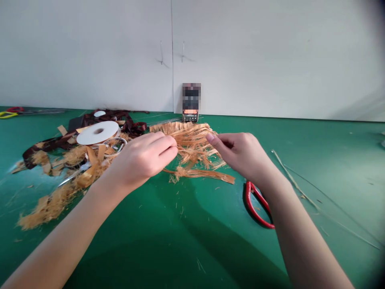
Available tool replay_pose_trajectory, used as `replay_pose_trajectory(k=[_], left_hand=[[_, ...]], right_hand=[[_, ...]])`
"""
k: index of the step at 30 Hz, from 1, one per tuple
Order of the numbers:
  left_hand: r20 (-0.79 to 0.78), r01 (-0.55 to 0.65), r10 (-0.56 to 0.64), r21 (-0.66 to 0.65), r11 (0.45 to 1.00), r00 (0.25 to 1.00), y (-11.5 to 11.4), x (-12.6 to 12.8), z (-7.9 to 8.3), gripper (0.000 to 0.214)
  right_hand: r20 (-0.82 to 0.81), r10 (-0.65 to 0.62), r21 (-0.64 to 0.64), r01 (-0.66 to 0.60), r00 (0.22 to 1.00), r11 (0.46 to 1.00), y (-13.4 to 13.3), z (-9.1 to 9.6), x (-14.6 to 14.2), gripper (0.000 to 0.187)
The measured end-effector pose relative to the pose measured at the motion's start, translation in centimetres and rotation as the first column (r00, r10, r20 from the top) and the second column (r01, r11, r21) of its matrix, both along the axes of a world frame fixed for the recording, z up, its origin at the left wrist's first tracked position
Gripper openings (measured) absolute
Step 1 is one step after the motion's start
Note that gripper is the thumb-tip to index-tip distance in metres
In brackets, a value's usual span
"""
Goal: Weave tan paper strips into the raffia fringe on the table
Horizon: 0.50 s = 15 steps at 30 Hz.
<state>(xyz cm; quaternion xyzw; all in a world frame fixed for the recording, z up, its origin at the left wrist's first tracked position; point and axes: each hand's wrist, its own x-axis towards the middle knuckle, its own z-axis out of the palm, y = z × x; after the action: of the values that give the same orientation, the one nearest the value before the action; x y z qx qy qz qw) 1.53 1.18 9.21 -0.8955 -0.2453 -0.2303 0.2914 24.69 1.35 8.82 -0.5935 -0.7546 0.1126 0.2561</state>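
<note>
A tan ribbon point(198, 138), its threads frayed into a loose fan, stretches between my two hands above the green table. My left hand point(147, 154) is closed in a pinch at the left side of the fan; its fingertips are partly hidden behind the knuckles. At the right side, my right hand point(240, 150) has its thumb pressed towards curled fingers, with the thumb tip against the threads. What sits inside that pinch cannot be made out. Just below lies a narrower frayed strip point(207, 174). Red-handled scissors point(249, 200) rest partly under my right forearm.
On the left are a white ribbon spool point(98, 133), dark brown ribbon point(136, 127) and a heap of tan fibre scraps point(48, 208). A phone point(191, 102) leans on the white wall point(255, 60). Thin stalks point(296, 184) lie at right; yellow-and-red-handled tools point(13, 111) lie far left.
</note>
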Motion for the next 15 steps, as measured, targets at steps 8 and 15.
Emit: replay_pose_trajectory(k=[8,15], left_hand=[[0.005,0.063,-0.062,-0.028,0.998,0.998,-1.4,0.9,0.2,0.025],[-0.016,0.071,-0.071,-0.008,0.997,0.997,-1.3,0.5,0.7,0.030]], right_hand=[[0.203,-0.286,0.109,0.268,0.937,0.957,0.6,0.0,0.5,0.059],[0.252,-0.474,0.199,0.434,0.844,0.879,1.3,0.1,2.2,0.050]])
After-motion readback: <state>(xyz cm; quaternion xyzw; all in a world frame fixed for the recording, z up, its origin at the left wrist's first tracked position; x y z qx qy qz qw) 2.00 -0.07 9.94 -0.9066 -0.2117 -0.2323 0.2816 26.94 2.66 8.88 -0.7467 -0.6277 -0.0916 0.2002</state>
